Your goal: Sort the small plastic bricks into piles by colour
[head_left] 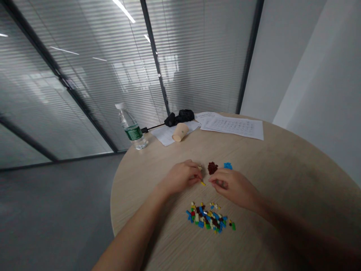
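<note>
My left hand (184, 175) is closed, its fingertips at a small yellow toy brick (203, 183), which it seems to pinch close to the tabletop. Just beyond those fingers lie cream bricks (200, 167), partly hidden by the hand. Opposite, my right hand (234, 187) has thumb and fingers drawn together; anything between them is too small to make out. A brown brick pile (212, 168) sits past the gap between my hands, and a blue brick pile (228, 165) shows behind the right hand. Nearer to me spreads a mixed heap of small bricks (207, 217) in several colours.
On the round wooden table (282, 169), a water bottle (132, 128) stands at the far left. A paper cup (179, 132) lies on its side on a sheet, near a black bundled item (180, 117). Printed papers (234, 127) lie along the back edge.
</note>
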Demonstrator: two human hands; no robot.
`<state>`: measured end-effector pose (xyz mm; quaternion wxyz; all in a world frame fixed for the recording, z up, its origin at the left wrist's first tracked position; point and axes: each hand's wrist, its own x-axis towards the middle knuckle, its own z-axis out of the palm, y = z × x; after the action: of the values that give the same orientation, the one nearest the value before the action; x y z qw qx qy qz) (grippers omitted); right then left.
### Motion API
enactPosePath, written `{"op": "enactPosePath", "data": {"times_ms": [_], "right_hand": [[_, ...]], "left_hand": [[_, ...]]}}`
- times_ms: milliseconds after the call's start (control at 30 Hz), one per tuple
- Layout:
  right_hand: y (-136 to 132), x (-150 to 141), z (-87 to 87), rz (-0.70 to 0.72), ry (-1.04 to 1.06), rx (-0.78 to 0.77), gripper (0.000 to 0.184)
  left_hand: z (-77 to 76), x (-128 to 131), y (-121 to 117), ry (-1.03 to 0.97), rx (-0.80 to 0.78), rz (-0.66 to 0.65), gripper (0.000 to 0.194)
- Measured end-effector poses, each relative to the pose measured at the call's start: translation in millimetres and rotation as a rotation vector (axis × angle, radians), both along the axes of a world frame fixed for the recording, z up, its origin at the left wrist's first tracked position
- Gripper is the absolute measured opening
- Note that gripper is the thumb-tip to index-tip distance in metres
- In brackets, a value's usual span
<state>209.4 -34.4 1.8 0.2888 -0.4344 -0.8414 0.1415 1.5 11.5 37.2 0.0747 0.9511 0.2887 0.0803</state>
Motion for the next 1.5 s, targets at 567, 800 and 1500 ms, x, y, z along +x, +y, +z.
{"op": "enactPosePath", "data": {"times_ms": [567,800,1500], "right_hand": [[0,-18,-3.8,0.033,-0.282,0.204,0.015],[-1,-18,-2.9,0.033,-0.217,0.173,0.015],[-13,-19,4.8,0.328,-0.063,-0.094,0.011]], "left_hand": [[2.4,-6,-3,0.047,-0.105,0.079,0.016],[0.6,-10,-1,0.04,-0.126,0.091,0.015],[9.8,-4,-5,-0.005,-0.127,0.073,0.014]]}}
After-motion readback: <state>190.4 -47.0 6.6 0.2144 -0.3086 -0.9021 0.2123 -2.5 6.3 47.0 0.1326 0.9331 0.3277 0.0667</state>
